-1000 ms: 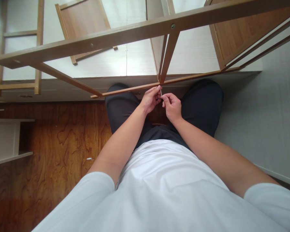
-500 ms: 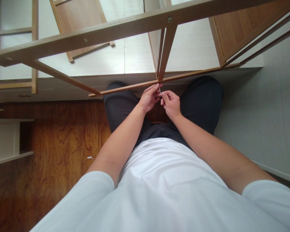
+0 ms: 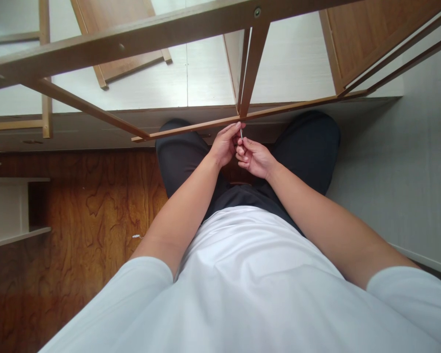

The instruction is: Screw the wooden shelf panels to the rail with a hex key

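A light wooden frame [image 3: 191, 128] of thin rails lies across my lap, its nearest rail running just above my hands. My left hand [image 3: 226, 146] is closed, its fingertips pinched at the joint where an upright slat [image 3: 252, 68] meets that rail. My right hand [image 3: 253, 157] is closed too, pinching a thin metal tool [image 3: 241, 132] that points up at the same joint. Both hands touch each other under the rail. What the tool's tip meets is hidden by my fingers.
A thicker wooden beam [image 3: 132, 39] with a round bolt head [image 3: 257, 12] crosses the top. Wooden panels [image 3: 356, 39] lean on white boards behind. Brown wood-grain floor [image 3: 95, 206] is at the left, a white shelf unit [image 3: 7, 211] at the far left, grey floor [image 3: 407, 162] at the right.
My right hand has slid a little left and closer to my left hand under the rail. The view has tilted slightly, so the frame sits higher in the picture.
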The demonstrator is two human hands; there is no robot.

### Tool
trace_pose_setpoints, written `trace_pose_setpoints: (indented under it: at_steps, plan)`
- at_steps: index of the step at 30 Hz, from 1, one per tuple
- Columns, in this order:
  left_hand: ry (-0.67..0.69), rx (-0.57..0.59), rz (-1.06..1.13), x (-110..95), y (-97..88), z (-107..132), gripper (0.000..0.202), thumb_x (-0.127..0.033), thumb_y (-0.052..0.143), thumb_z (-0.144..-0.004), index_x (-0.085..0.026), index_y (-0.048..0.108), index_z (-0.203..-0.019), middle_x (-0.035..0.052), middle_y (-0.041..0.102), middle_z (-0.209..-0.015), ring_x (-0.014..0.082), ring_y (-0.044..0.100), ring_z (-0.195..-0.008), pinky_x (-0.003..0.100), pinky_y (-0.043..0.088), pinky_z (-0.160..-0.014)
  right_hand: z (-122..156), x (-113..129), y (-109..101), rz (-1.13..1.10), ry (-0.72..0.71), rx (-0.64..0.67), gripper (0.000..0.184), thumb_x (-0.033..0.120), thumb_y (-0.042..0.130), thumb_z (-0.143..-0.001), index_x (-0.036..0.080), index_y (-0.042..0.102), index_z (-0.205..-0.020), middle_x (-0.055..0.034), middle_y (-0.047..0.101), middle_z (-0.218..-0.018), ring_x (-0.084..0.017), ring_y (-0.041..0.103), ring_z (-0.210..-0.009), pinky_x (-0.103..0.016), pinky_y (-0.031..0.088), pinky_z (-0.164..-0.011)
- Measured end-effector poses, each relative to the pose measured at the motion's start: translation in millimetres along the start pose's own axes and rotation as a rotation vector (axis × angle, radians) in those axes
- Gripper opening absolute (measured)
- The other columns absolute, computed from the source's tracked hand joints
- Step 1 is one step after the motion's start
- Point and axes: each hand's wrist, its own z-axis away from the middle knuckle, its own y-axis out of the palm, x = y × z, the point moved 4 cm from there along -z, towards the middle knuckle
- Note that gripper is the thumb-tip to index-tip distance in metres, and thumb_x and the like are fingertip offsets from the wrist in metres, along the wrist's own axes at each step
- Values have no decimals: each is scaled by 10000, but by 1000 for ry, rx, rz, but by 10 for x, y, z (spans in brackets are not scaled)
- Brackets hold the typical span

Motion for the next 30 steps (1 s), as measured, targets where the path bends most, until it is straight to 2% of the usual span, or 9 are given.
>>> trace_pose_setpoints:
  at_steps: [5,12,16,21,26,30]
  plan:
    - [-11,39,-7,-6,20,13,219,-363,861,-887,-176,748,-911,-65,562,-634,47,524,-435,169,415,-401,-13,-34,-19,-15,-19,-31,375,554,772,-917,233,579,-923,66,556,-664,-92,365,-491,-211,250,-459]
    - [-35,84,-45,-22,48,65,258,-421,851,-888,-200,735,-954,-79,544,-586,63,519,-400,189,435,-396,-13,-45,2,55,-79,-92,497,693,754,-863,231,585,-932,63,571,-644,-91,379,-465,-216,247,-425]
    - [-33,76,-32,-5,43,52,211,-379,830,-911,-191,742,-946,-69,567,-605,70,550,-429,197,444,-423,-22,-40,-27,130,-205,-153,549,724,801,-797,239,562,-891,68,575,-620,-82,386,-441,-206,250,-396]
    - [-18,36,-14,-4,19,16,147,-306,829,-910,-176,760,-919,-51,627,-672,66,616,-528,179,471,-501,-14,-16,-110,365,-418,-315,600,825,708,-831,247,547,-855,67,555,-576,-77,384,-409,-219,261,-388]
    - [-20,28,-19,-1,-4,-5,114,-295,822,-914,-190,778,-920,-52,644,-695,61,624,-577,175,484,-571,73,34,-119,568,-603,-407,524,757,618,-953,246,568,-855,52,525,-611,-108,497,-526,-238,403,-528]
    - [-10,47,-21,10,-17,-19,96,-283,779,-945,-188,787,-929,-48,639,-714,59,614,-590,182,472,-591,157,76,-75,708,-689,-432,459,690,598,-1000,244,605,-889,42,551,-655,-132,541,-589,-271,450,-632]
